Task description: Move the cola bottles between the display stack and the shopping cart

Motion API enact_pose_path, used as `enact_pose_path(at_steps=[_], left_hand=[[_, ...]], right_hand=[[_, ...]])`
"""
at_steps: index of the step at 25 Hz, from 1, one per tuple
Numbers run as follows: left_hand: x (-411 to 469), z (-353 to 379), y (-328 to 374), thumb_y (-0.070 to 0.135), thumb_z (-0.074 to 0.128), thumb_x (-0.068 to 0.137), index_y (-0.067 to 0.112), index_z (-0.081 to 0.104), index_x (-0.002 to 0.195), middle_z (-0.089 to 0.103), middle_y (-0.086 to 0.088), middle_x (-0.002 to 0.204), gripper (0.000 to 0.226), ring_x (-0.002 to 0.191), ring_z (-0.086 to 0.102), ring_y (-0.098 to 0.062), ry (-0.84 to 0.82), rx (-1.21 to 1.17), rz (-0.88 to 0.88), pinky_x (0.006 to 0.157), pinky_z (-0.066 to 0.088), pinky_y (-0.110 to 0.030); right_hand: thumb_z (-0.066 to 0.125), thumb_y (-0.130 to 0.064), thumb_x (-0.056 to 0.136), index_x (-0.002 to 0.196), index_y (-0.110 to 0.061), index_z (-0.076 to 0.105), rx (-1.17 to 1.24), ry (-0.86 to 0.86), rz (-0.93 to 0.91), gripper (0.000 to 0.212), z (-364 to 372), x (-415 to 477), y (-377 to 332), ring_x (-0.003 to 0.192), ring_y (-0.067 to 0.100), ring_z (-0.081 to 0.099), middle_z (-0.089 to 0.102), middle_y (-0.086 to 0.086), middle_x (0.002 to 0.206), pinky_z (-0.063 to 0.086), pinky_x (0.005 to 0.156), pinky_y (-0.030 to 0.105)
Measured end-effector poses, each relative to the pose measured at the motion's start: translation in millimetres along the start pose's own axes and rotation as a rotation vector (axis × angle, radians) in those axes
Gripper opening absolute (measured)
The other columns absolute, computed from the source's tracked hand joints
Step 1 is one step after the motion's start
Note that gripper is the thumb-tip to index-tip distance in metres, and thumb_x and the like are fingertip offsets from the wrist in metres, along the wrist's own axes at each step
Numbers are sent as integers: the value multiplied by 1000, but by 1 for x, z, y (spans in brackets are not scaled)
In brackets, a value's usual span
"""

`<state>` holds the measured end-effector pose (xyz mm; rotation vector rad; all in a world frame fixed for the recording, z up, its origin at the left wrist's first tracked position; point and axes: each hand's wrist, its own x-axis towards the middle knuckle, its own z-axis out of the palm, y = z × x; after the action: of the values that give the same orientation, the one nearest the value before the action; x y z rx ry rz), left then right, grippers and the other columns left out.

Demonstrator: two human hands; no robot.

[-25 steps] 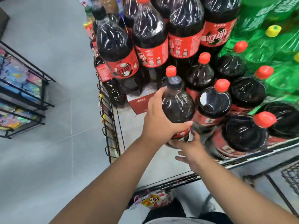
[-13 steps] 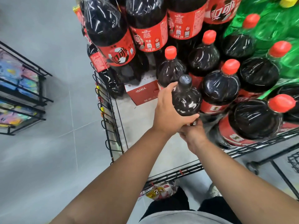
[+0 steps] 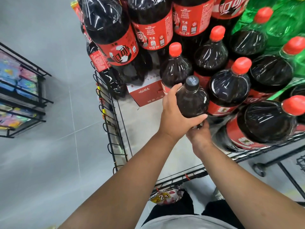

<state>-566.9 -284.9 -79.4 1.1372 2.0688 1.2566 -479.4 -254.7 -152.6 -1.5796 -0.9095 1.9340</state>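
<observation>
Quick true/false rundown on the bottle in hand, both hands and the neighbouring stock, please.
1. The held bottle has a black cap. True.
2. The left hand grips its upper side. True.
3. The right hand hangs free of it. False: it is on the bottle's lower part, beneath the left hand.
4. The neighbouring cola bottles have green caps. False: their caps are red.
5. The green bottles stand at the right. True.

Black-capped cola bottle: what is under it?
The right hand sits beneath the black-capped cola bottle, below the gripping left hand. The bottle's base and the right fingers are covered.
</observation>
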Motion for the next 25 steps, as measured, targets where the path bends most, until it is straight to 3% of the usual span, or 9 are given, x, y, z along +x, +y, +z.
enact_pose_path(at_steps=[2,3,6,9,12,15,19,21,25], left_hand=[[0,1,1,29,98,57,27,38,146,53,1,141,107,133,49,-11,12,-30,-30,114,42,-36],[0,2,1,31,97,56,29,39,145,54,3,140,106,133,51,-14,17,-36,-35,113,44,-41],[0,2,-1,35,95,55,33,39,143,55,5,139,104,132,52,-15,21,-43,-47,111,45,-43],[-1,2,-4,33,95,55,33,40,143,56,7,139,103,132,52,-13,19,-62,-63,111,45,-43],[0,3,-8,32,96,57,29,39,146,55,6,142,105,135,51,-14,11,-83,-70,113,44,-43],[0,3,-9,37,94,57,28,35,149,52,3,146,110,138,48,-14,-13,-94,-70,115,42,-44],[-1,-3,-9,41,92,59,34,30,152,47,3,151,111,142,45,-14,-88,-90,-69,117,41,-45],[-1,-12,-9,38,91,64,35,25,155,43,3,155,112,144,42,-13,-159,-61,-70,119,38,-41],[-6,-37,4,35,89,76,34,17,161,36,7,160,112,134,33,6,-274,131,-59,105,26,-6]], right_hand=[[77,1,66,139,-20,43,-20,17,-38,83,-2,1,2,92,8,61,61,-13,101,52,98,42],[76,5,67,138,-17,44,-20,25,-50,81,-2,0,2,89,8,60,61,-12,99,52,98,44],[75,5,67,135,-17,46,-25,52,-83,77,-3,-2,2,84,7,59,60,-10,96,50,96,43],[76,5,69,127,-26,45,-17,47,-96,72,-2,-2,4,89,7,61,62,-14,101,51,98,45],[78,-7,61,128,-26,45,-33,52,-94,78,-3,-3,4,87,6,60,59,-19,100,51,96,45],[83,-5,66,123,-28,42,-123,36,-119,75,-6,-2,3,93,7,60,58,-18,103,51,98,46],[86,-11,69,136,-24,40,-313,30,-159,82,-12,-10,-2,104,17,59,59,-4,117,47,86,29],[86,-15,72,144,-19,35,-418,25,-162,89,-18,-16,-4,107,18,57,56,-3,119,41,84,25],[86,-23,70,148,-19,34,-656,-5,-213,94,-34,-35,-11,125,21,50,50,2,135,41,93,27]])
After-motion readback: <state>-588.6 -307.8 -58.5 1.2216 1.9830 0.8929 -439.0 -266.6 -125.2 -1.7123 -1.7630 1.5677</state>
